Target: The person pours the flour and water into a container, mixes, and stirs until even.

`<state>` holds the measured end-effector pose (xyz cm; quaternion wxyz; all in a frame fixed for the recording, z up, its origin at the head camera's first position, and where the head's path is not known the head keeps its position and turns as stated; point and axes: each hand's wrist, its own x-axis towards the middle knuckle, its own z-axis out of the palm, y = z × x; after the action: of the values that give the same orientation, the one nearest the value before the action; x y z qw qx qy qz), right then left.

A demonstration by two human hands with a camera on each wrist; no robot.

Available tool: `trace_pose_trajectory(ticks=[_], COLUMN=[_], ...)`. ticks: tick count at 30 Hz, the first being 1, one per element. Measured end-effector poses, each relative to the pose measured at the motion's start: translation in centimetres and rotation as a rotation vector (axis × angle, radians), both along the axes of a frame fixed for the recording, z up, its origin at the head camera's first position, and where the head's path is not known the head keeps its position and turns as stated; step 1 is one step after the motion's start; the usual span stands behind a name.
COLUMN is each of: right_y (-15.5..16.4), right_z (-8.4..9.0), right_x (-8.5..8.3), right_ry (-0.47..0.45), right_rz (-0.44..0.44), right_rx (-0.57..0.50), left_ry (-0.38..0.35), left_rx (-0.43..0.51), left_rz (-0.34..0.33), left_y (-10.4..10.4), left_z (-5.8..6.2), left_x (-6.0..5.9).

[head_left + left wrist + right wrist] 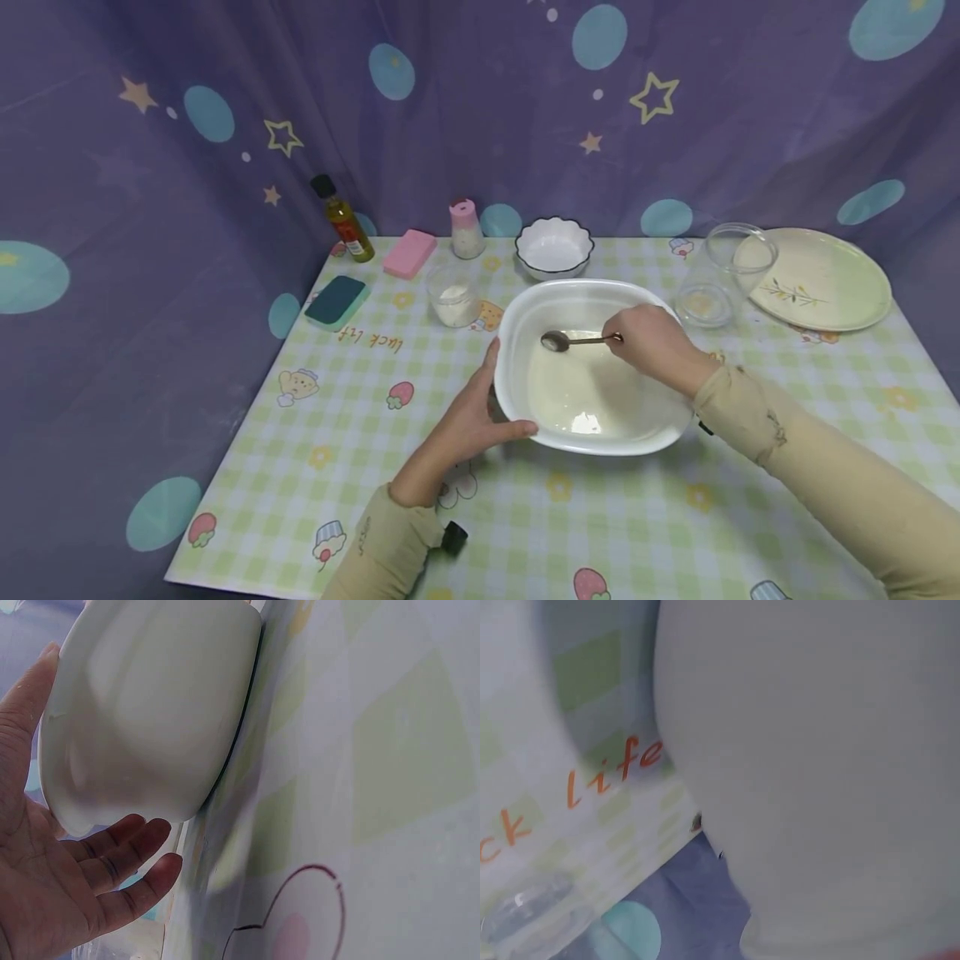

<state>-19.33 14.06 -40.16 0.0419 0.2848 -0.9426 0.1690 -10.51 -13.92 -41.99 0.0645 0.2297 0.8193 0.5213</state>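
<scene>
A purple curtain [480, 108] dotted with stars and teal spots hangs behind a table under a green-checked cloth [352, 433] (cartoon strawberries printed on it); at the centre stands one large white dish [517, 333], shallow clear liquid pooled in its bottom. At two o'clock from it lies one pale plate [832, 283] with a leaf sprig, and beside that one glass bowl [738, 250] tipped on a small glass dish [703, 305]. At twelve sits one scalloped white bowl [553, 247]; at eleven, one glass cup [453, 295] of white powder, one pink-capped shaker [467, 231], two sponges, pink [409, 253] and teal [337, 302], and one oil bottle [345, 220].

The left hand [467, 421] cradles the dish's rim at eight o'clock, fingers spread beneath, thumb on the edge; the right hand [651, 343] pinches one spoon [573, 340], its long axis level, bowl pointing to nine o'clock over the liquid.
</scene>
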Motion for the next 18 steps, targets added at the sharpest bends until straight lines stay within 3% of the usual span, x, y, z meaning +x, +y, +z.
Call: trace_pose_trajectory(ticks=[10, 18], right_y=[2.5, 4.5], right_z=[1.7, 2.7], right_x=[0.6, 1.4], right_ry=[-0.094, -0.181], right_rz=[-0.016, 0.032], right_rx=[0.049, 0.086], left_ry=[0.014, -0.011], left_rx=[0.020, 0.009], left_rz=[-0.008, -0.002], left_y=[-0.1, -0.1], left_z=[-0.7, -0.1], left_x=[-0.2, 0.0])
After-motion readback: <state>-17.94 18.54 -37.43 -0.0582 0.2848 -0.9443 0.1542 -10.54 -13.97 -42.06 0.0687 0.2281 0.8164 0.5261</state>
